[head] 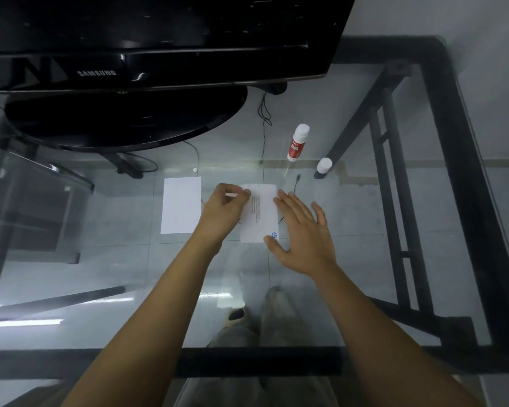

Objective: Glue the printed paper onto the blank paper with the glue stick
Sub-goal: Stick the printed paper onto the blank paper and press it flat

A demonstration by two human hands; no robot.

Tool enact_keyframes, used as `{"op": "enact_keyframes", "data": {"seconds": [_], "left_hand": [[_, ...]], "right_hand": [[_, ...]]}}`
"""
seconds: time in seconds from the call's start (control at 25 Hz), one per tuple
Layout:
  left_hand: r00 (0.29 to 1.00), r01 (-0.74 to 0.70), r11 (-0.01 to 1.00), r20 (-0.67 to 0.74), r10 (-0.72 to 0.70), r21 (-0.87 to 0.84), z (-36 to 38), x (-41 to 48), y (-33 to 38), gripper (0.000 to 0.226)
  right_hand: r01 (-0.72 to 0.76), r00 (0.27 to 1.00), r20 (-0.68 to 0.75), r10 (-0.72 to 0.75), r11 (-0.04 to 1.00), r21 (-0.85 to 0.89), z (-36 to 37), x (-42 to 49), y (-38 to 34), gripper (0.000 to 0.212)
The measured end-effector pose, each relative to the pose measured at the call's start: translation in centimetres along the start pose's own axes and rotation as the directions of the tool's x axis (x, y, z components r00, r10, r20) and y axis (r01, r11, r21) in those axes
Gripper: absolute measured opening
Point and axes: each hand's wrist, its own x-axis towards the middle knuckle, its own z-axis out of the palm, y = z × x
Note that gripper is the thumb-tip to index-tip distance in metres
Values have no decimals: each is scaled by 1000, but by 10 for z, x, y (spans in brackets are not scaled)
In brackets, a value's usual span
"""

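Paper [262, 212] with print lay flat on the glass worktop [365, 218], just right of the blank sheet [180, 204]. The left hand [224, 207] pinched its upper left edge; the right hand [301, 230] rested spread on its right edge. Thin and limp, it looked best lifted by an edge. The glue stick [297, 142] stood uncapped beyond.

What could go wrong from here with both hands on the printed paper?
1. The left hand seems to pinch the printed paper at its top corner while the right hand presses its edge; it could crease.
2. The glue stick stands upright by its cap; a reach might topple it.
3. On the glass table, the blank paper may slide.
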Motion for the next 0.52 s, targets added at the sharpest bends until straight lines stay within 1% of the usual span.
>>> {"op": "enact_keyframes", "data": {"seconds": [0.04,0.08,0.16,0.24,0.28,0.32,0.36,0.4,0.44,0.52], "left_hand": [[999,26,998,-34,-27,-50,1,-3,0,18],[997,26,998,-66,-30,-60,2,-6,-1,19],[994,-19,1000,-108,18,-12,3,-11,0,18],[991,-54,998,-122,57,25,3,-15,2,9],[991,-61,998,-116,62,14,2,-16,3,6],[993,-62,998,-104,61,-10,1,-17,5,5],[994,-61,997,-90,57,-45,0,-19,6,5],[996,-61,994,-76,53,-96,-1,-20,7,5],[996,-62,985,-68,52,-158,-1,-23,9,7],[997,-64,965,-59,50,-255,2,-27,13,10]], "right_hand": [[4,1000,8,-4,1000,1,0,1,1,77],[9,1000,14,-9,1000,2,0,1,1,77],[10,1000,11,-10,1000,8,1,1,2,77],[9,1000,25,-10,999,35,0,0,2,80],[6,999,40,-8,999,54,-1,0,1,81],[1,999,53,-6,995,95,-2,0,1,81],[-15,998,64,4,985,174,-6,-1,1,80],[-50,997,76,28,953,298,-11,-1,0,77],[-112,992,100,75,886,450,-18,-1,0,71],[-269,963,177,204,665,696,-34,1,-2,53]]}}
